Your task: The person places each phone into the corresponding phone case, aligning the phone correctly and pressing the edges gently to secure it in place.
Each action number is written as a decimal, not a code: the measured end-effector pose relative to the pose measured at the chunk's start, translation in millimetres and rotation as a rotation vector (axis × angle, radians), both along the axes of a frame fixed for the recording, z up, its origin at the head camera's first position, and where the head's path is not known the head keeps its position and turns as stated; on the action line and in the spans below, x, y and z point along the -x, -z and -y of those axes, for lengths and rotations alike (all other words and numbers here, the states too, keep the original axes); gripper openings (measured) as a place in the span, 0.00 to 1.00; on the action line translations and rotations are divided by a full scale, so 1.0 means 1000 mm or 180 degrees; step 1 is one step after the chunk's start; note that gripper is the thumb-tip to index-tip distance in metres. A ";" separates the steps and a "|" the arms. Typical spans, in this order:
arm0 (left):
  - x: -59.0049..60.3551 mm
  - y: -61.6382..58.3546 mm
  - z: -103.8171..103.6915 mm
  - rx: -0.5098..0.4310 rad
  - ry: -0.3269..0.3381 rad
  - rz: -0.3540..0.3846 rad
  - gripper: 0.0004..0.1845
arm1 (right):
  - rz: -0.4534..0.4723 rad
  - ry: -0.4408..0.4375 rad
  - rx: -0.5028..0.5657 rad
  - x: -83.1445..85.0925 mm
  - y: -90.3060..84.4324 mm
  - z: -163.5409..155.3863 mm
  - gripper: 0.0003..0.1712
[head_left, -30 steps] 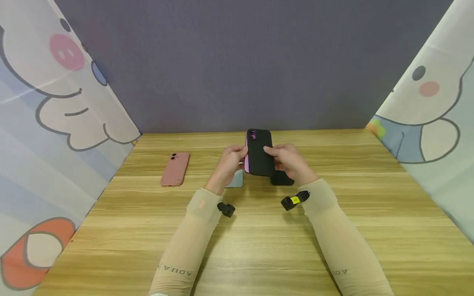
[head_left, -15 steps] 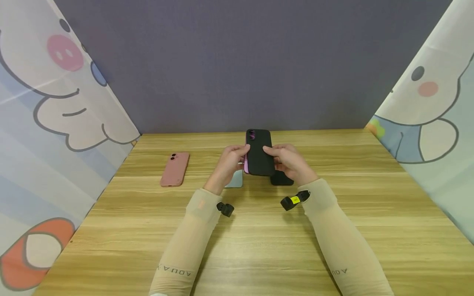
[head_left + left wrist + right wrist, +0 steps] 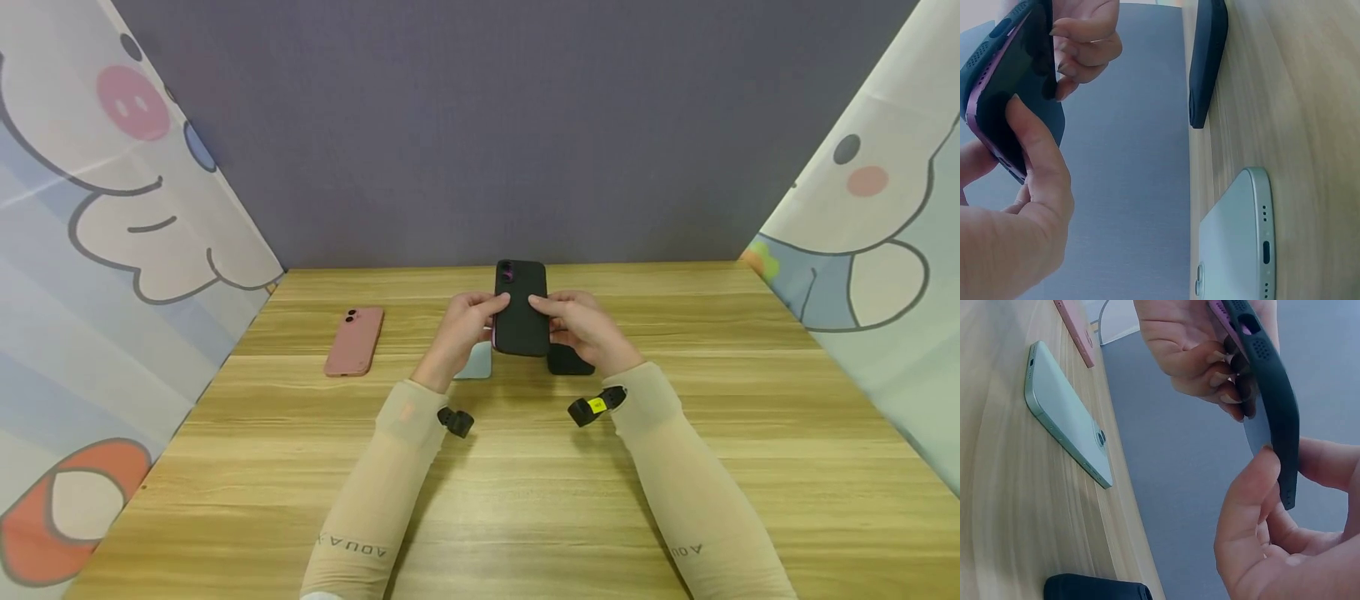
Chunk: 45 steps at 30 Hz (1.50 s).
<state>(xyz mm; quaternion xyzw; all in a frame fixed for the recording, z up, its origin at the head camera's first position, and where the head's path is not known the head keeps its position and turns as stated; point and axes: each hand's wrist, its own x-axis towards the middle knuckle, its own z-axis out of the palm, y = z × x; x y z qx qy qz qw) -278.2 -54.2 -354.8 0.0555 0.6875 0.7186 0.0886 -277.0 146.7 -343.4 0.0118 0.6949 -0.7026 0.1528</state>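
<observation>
Both hands hold up a purple-edged phone (image 3: 1013,75) with a black phone case (image 3: 522,321) over its back. My left hand (image 3: 465,327) pinches the left side, thumb on the case and fingers on the dark screen. On that side a strip of the purple edge shows outside the case. My right hand (image 3: 583,325) grips the right side of the case, its thumb on the back and its fingers underneath, as the right wrist view shows. Purple shows through the case's camera opening.
Under the hands, a pale green phone (image 3: 1063,412) lies on the wooden table (image 3: 517,483), left of a black item, perhaps another case (image 3: 570,361). Farther left is a pink phone (image 3: 355,342). A grey panel (image 3: 510,133) stands behind, with printed cloths at both sides.
The case has shifted slightly left over the phone, so less of the purple edge shows on the left. Both thumbs keep their places, and the things on the table have not moved.
</observation>
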 end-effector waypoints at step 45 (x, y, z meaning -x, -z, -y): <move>0.002 -0.004 0.008 -0.0317 -0.0206 0.0018 0.18 | -0.0065 -0.1027 -0.0216 -0.006 0.001 -0.003 0.23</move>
